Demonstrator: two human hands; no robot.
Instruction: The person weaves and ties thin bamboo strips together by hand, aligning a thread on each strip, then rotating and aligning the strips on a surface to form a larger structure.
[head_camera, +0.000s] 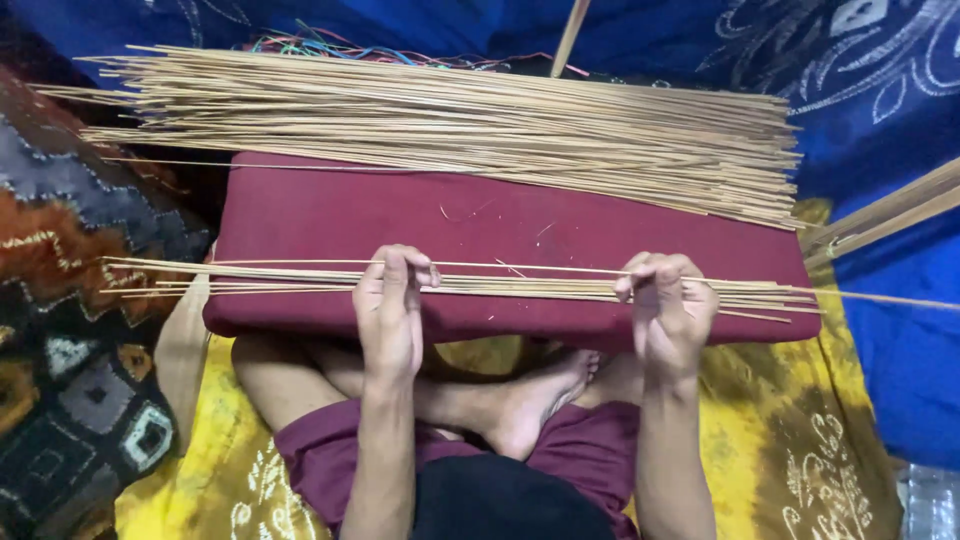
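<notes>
A small bundle of thin pale sticks (520, 284) lies lengthwise along the near edge of a dark red cushion (330, 215). My left hand (392, 312) curls its fingers over the bundle left of centre. Toward the right end, my right hand (667, 310) grips the same bundle, fingers folded over the sticks. A much larger heap of the same sticks (450, 125) lies across the cushion's far edge. The cushion rests over my crossed legs, and a bare foot (530, 400) shows beneath it.
Yellow patterned cloth (780, 440) covers the floor under me, and blue patterned cloth (880, 80) lies beyond and to the right. A dark patchwork rug (60, 330) lies on the left. Coloured threads (330, 47) sit behind the heap. Wooden slats (880, 215) jut in from the right.
</notes>
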